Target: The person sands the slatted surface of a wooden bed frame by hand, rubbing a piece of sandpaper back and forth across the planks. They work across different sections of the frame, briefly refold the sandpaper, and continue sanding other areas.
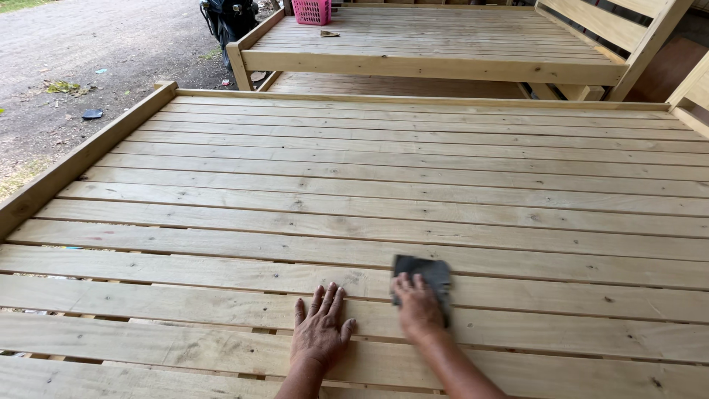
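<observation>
left hand (320, 329) flat on slats (369, 185) | right hand (418, 307) atop dark sandpaper (428, 272)

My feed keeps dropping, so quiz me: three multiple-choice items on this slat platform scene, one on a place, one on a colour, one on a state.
1. Where does the dark sanding sheet lie?
A. under the right hand
B. in the basket
C. on the ground

2. What colour is the basket on the far bed frame?
A. blue
B. pink
C. green

3. How is the left hand placed?
A. clenched in a fist
B. raised in the air
C. flat on the slats, fingers spread

Answers: 1 A, the right hand presses its near edge; 2 B, it is plainly pink; 3 C, the palm lies down on the wood, holding nothing.
</observation>
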Motion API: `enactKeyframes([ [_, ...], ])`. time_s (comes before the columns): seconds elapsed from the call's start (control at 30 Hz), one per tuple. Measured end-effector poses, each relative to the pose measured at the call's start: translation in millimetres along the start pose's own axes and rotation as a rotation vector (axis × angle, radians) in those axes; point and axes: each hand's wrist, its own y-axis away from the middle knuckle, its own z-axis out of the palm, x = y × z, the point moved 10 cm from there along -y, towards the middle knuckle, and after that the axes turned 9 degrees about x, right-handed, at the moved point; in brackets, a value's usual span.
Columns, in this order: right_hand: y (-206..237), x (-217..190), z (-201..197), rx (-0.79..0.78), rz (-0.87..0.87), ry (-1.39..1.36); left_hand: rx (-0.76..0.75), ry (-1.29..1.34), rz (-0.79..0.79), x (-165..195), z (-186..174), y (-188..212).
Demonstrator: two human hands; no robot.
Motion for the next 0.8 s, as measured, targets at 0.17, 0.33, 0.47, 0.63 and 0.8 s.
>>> enactKeyframes([
  [0.17,6.8,29.6,-11.8,-0.005,0.029,0.027,0.006,0.021,-0.007,-2.7,-1.0,-0.8],
  [0.33,32.4,213.5,-87.7,0.184,0.300,0.112,0.019,-0.006,-0.002,-0.9,-1.9,-1.3],
  [0.47,34.8,228.2,-82.8,0.169,0.442,0.222,0.013,-0.019,-0.012,0.8,-1.9,-1.5],
  [0.63,16.3,43.6,-4.6,0.006,0.156,-0.015,-0.003,-0.044,-0.002,-0.5,1.8,-2.4],
  [0.8,49.2,-43.0,18.2,-0.032,-0.192,-0.065,0.022,-0.007,0.000,-3.4,5.4,-5.9],
])
